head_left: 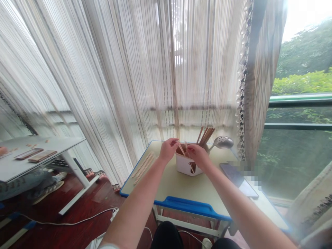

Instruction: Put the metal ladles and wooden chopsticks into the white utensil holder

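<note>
A white utensil holder [183, 166] with a brown inside and a dark cut-out in its front stands near the back of the small desk. My left hand [169, 150] is at its left rim, fingers pinched on a light wooden chopstick [181, 149] that slants down into the opening. Over the right rim, my right hand [198, 154] is closed, its fingertips around another pale stick [185, 146]. Several loose chopsticks [143, 168] lie side by side on the desk, left of the holder. Darker chopsticks [206, 135] stand upright behind my right hand, beside a slotted spoon [224, 142].
The cream desk [166, 192] has a blue edge. A dark flat device [238, 180] lies on its right side. Striped curtains [124, 86] hang behind, and a window is at right. Another table [70, 143] stands at left, with a person's feet below it. A white cable [70, 223] crosses the floor.
</note>
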`<state>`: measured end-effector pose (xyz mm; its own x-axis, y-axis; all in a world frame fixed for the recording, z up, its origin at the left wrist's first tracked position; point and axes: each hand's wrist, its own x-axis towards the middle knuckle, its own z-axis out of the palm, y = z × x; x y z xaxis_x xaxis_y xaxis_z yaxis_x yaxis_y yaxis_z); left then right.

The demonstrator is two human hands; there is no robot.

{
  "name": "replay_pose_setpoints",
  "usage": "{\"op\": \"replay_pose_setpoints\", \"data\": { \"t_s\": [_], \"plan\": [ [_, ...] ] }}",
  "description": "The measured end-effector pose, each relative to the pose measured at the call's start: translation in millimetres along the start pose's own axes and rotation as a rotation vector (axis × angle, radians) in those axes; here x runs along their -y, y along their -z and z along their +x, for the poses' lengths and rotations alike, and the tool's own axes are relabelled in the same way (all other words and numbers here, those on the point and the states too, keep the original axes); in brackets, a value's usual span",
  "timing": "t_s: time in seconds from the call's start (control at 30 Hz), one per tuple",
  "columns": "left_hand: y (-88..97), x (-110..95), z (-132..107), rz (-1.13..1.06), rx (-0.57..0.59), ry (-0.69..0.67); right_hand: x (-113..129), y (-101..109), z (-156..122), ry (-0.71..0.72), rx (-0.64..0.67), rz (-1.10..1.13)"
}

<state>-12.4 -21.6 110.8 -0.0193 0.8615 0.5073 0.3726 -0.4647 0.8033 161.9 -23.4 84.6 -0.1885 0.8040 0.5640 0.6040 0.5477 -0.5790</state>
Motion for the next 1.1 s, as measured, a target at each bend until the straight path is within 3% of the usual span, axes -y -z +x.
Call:
{"op": "replay_pose_setpoints", "data": {
  "t_s": [0.37, 0.57, 0.77, 1.1],
  "plan": [
    [-7.1, 4.1, -11.2, -0.077, -0.077, 0.049, -0.5, -1.9, 12.4, -0.021, 0.086, -0.018],
    [-13.5, 9.9, -17.4, -0.128, -0.023, 0.044, -2.5, 3.0, 13.1, -0.086, 0.165, 0.055],
    [-18.8, 18.4, -19.5, -0.137, -0.018, 0.047, 12.5, 3.6, 17.3, -0.112, 0.103, 0.109],
    [-15.9, 17.0, -25.1, -0.066, -0.003, 0.038, 14.2, 3.4, 13.7, -0.18, 0.181, 0.153]
  ]
}}
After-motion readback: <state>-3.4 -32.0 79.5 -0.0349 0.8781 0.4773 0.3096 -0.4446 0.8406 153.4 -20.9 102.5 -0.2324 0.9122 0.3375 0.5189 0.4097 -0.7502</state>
